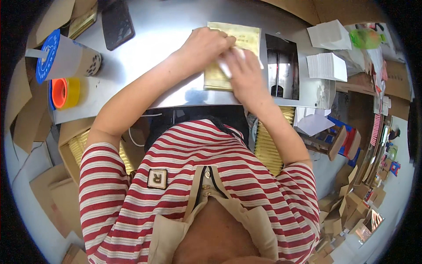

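Note:
A flat gold-yellow packet (247, 37) with faint print lies on the metal table, with more gold layers at its near edge. My left hand (207, 46) rests over its left part, fingers curled in and closed; what they grip, if anything, is hidden. My right hand (248, 81) lies across the packet's right side with fingers stretched out, their tips meeting the left hand's fingers. White slips or covers show at the right fingertips, too blurred to tell which.
Right of the packet sits a black-framed tray (288, 66), then two stacks of white cards (326, 67). At left stand a bubble tea cup (70, 55), a yellow-and-orange tape roll (70, 92) and a dark phone (117, 24). Boxes of gold packets (268, 147) flank my lap below the table.

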Motion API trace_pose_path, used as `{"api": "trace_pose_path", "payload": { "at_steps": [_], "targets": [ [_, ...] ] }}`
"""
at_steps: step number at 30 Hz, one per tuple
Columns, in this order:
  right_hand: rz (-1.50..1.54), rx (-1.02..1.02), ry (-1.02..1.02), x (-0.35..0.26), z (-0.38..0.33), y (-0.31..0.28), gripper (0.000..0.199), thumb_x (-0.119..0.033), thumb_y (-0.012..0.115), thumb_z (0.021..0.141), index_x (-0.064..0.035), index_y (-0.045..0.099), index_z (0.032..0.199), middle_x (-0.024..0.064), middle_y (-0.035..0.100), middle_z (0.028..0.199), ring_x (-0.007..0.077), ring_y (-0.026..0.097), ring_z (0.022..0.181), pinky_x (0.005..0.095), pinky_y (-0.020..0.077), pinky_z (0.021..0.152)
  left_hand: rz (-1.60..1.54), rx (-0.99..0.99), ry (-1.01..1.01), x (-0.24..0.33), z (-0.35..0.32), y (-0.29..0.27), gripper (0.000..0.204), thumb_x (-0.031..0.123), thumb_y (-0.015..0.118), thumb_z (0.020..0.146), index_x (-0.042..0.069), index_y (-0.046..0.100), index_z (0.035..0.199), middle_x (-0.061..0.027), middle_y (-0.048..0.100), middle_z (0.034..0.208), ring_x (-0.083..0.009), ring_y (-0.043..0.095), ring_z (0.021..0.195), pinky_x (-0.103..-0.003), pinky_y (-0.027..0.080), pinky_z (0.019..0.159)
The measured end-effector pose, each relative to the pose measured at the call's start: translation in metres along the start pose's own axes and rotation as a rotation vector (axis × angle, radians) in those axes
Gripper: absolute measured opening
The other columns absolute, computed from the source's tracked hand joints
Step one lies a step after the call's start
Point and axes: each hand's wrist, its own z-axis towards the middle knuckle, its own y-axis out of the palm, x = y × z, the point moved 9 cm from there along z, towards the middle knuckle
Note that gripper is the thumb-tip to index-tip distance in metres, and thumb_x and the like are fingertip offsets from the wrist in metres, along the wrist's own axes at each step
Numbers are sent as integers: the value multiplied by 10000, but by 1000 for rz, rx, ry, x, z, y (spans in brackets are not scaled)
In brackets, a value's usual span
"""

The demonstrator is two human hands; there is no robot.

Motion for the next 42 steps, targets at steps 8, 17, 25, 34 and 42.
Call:
{"api": "trace_pose_path", "payload": {
  "at_steps": [8, 17, 25, 34, 42],
  "targets": [
    [-89, -33, 310, 18, 29, 6, 478, -22, 586, 761, 30, 494, 1227, 233, 518, 1179, 430, 454, 1104, 457, 385, 968, 33, 145, 9, 40, -73, -3, 452, 218, 607, 842, -66, 560, 1191, -189, 577, 1231, -294, 497, 1216, -409, 337, 1080],
    [309, 305, 215, 39, 23, -26, 185, -88, 631, 864, -9, 670, 1026, 186, 658, 1016, 329, 648, 938, 352, 509, 822, -60, 96, 46, 31, -62, -14, 390, 298, 602, 872, -26, 622, 1087, -161, 623, 1162, -273, 532, 1171, -403, 350, 1062],
    [-456, 821, 768, 173, -101, -173, 277, -294, 722, 833, -41, 724, 944, 47, 693, 929, 129, 606, 752, 269, 478, 697, -14, 106, -120, 13, -26, -3, 110, 160, 606, 826, 71, 580, 884, -47, 596, 888, -216, 585, 873, -366, 414, 809],
    [34, 717, 896, 220, -134, -160, 324, -279, 628, 895, 28, 683, 982, 107, 689, 897, 171, 649, 764, 306, 507, 728, -54, 74, -212, 4, -18, -10, 182, 217, 681, 778, 137, 609, 925, -38, 629, 863, -222, 563, 917, -399, 364, 848],
    [510, 921, 932, 170, -102, -120, 275, -212, 579, 948, 3, 682, 1087, 103, 696, 1000, 137, 628, 909, 270, 471, 850, -302, -77, -304, -14, -14, -3, 137, 236, 692, 781, 105, 652, 783, -25, 637, 799, -214, 559, 856, -370, 363, 790]
  ]
}}
